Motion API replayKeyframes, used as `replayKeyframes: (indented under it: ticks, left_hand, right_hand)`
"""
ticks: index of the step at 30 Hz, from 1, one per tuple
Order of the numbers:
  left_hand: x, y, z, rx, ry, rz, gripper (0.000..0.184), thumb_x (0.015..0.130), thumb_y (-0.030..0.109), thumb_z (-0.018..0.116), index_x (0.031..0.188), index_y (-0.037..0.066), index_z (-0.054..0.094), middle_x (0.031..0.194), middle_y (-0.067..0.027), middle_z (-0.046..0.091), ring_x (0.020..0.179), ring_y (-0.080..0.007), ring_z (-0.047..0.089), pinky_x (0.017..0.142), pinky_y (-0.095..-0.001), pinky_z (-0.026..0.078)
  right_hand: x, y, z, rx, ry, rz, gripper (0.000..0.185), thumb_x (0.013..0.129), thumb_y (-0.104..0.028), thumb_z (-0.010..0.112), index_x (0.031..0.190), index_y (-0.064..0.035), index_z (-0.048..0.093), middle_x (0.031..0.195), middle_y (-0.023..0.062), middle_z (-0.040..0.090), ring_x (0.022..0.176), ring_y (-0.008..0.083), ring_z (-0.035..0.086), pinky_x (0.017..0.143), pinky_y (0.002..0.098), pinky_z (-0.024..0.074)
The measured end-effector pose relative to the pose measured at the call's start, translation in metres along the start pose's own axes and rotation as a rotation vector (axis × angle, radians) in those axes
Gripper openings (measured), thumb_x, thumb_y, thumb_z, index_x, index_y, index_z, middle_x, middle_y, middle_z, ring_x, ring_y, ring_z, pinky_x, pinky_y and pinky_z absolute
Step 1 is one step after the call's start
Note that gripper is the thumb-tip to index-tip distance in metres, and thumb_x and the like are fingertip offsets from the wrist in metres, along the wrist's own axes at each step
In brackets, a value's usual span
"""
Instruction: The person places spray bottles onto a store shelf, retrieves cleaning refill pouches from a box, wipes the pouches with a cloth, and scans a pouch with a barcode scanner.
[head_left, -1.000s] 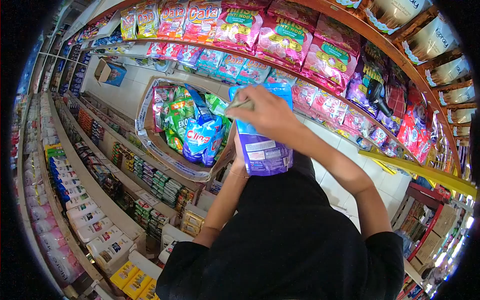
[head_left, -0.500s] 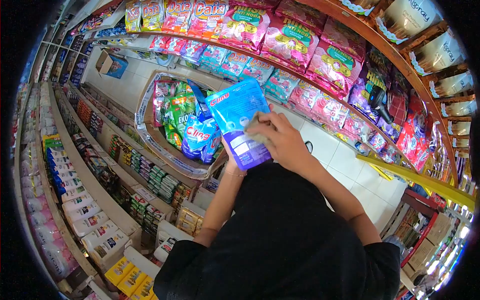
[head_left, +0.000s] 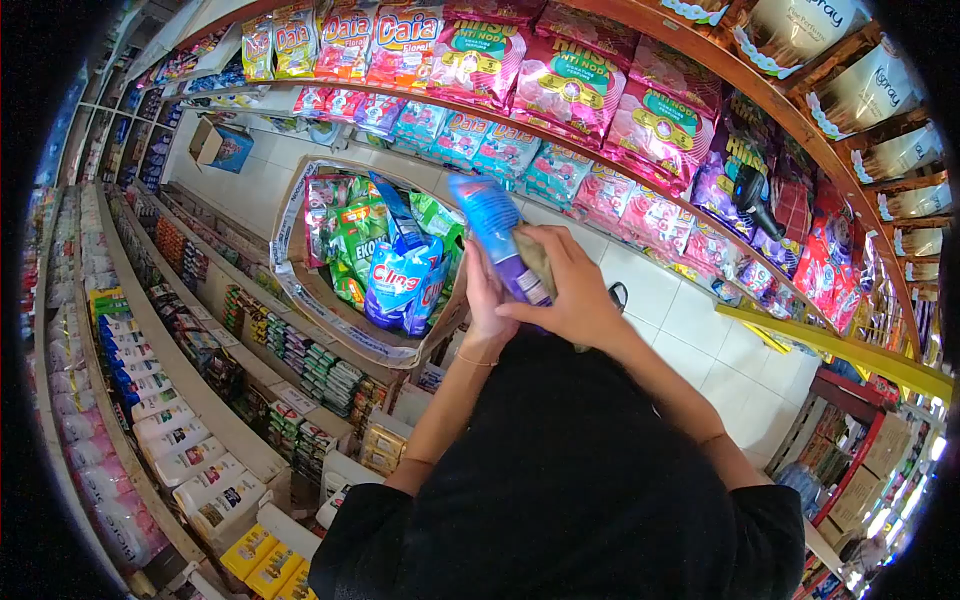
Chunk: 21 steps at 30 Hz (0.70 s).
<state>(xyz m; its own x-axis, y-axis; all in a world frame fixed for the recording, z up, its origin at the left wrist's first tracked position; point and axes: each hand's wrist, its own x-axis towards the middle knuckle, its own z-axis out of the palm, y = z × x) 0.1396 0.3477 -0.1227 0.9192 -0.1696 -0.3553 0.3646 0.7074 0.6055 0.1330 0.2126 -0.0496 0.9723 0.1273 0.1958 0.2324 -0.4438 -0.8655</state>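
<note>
From my remote seat, I see the pouch (head_left: 487,215) held in front of the body, tilted with its blue end upward and away, just beside the open box (head_left: 340,322). My left hand (head_left: 484,300) has its grip closed along the pouch's near side; how far the fingers wrap behind, I cannot tell. My right hand (head_left: 578,288) grasps the cloth (head_left: 534,258) against the other side, its thumb reaching across the purple lower part. The film is blurred, so I cannot read its surface or judge any dirt. To wipe well, I would let the left grip carry the weight low on the pack, firmly enough to stop it twisting but without squeezing the soft body. The cloth should lie flat, with light, even pressure from the right fingers, running along the pouch and over the bottom fold. A hard push in the middle could buckle the film or roll the pack out of the palm, and bunched cloth would miss the edges and corners.
</note>
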Motion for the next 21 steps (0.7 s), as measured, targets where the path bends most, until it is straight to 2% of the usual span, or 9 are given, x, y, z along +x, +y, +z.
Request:
replayKeyframes:
  ticks: [4,8,9,12,13,15,16,19,21]
  left_hand:
    - [0.003,0.004,0.015,-0.086,-0.172,0.124,0.074,0.095,0.059,0.028,0.149,0.010,0.010,0.145,-0.0102,0.030,0.130,-0.0253,0.035,0.109,-0.0404,0.026]
    - [-0.002,0.014,0.015,-0.225,-0.233,0.073,0.064,0.097,0.052,0.028,0.149,0.016,0.015,0.150,-0.0116,0.028,0.134,-0.0268,0.033,0.110,-0.0419,0.026]
    - [-0.001,0.013,0.017,-0.139,-0.158,0.115,0.063,0.098,0.050,0.029,0.149,0.016,0.016,0.149,-0.0115,0.029,0.133,-0.0265,0.034,0.109,-0.0415,0.027]
    - [0.013,0.002,0.024,0.063,0.083,0.268,0.055,0.100,0.042,0.031,0.146,0.013,0.022,0.144,-0.0123,0.037,0.129,-0.0260,0.041,0.107,-0.0399,0.033]
    - [0.012,0.000,0.022,-0.085,0.053,-0.002,0.058,0.099,0.047,0.029,0.143,0.009,0.030,0.139,-0.0123,0.044,0.125,-0.0270,0.045,0.105,-0.0404,0.035]
    - [-0.004,-0.004,0.024,0.159,0.067,-0.102,0.063,0.097,0.053,0.028,0.138,0.006,0.038,0.135,-0.0128,0.048,0.123,-0.0293,0.047,0.104,-0.0429,0.037]
    - [-0.004,-0.005,0.025,-0.174,0.060,-0.210,0.054,0.096,0.042,0.032,0.132,0.003,0.045,0.129,-0.0162,0.053,0.117,-0.0303,0.053,0.101,-0.0439,0.040]
    - [0.001,-0.006,0.010,-0.313,-0.190,-0.180,0.054,0.096,0.040,0.032,0.134,0.003,0.043,0.131,-0.0174,0.051,0.118,-0.0322,0.051,0.102,-0.0453,0.039]
    - [0.002,-0.012,0.009,-0.403,-0.202,-0.218,0.056,0.096,0.041,0.032,0.135,0.002,0.042,0.133,-0.0183,0.049,0.120,-0.0332,0.050,0.103,-0.0466,0.038]
  right_hand:
    - [-0.007,0.028,0.007,0.175,-0.006,0.169,0.058,0.068,-0.027,0.077,0.115,-0.0037,0.054,0.107,0.0156,0.059,0.100,0.0315,0.059,0.087,0.0353,0.0455]
    - [-0.003,0.036,-0.030,0.646,0.004,0.449,0.051,0.075,-0.022,0.068,0.119,-0.0012,0.054,0.111,0.0114,0.062,0.098,0.0206,0.060,0.088,0.0277,0.0438]
    - [-0.004,0.037,-0.035,0.808,0.032,0.565,0.050,0.076,-0.021,0.066,0.120,-0.0006,0.054,0.112,0.0106,0.062,0.099,0.0188,0.059,0.089,0.0270,0.0434]
    - [-0.009,0.042,-0.036,1.285,-0.021,0.537,0.048,0.080,-0.019,0.062,0.122,0.0020,0.052,0.111,0.0088,0.061,0.098,0.0154,0.058,0.088,0.0255,0.0426]
    - [-0.013,0.045,-0.032,1.225,-0.025,0.535,0.048,0.080,-0.018,0.061,0.122,0.0023,0.052,0.111,0.0084,0.060,0.098,0.0146,0.058,0.089,0.0254,0.0424]
    - [-0.022,0.051,-0.022,1.106,-0.034,0.525,0.047,0.081,-0.016,0.061,0.124,0.0028,0.051,0.111,0.0078,0.060,0.097,0.0130,0.057,0.089,0.0253,0.0420]
    - [-0.020,0.054,-0.021,0.876,-0.032,0.378,0.039,0.084,-0.014,0.063,0.119,0.0024,0.055,0.107,0.0060,0.062,0.093,0.0105,0.057,0.086,0.0241,0.0432]
    - [-0.019,0.058,-0.028,0.733,0.104,0.459,0.031,0.085,-0.013,0.067,0.111,0.0022,0.060,0.099,0.0035,0.064,0.088,0.0080,0.057,0.080,0.0224,0.0446]
    - [-0.017,0.053,-0.032,0.645,0.233,0.429,0.021,0.085,-0.013,0.068,0.100,0.0014,0.065,0.089,0.0015,0.065,0.082,0.0060,0.057,0.074,0.0209,0.0454]
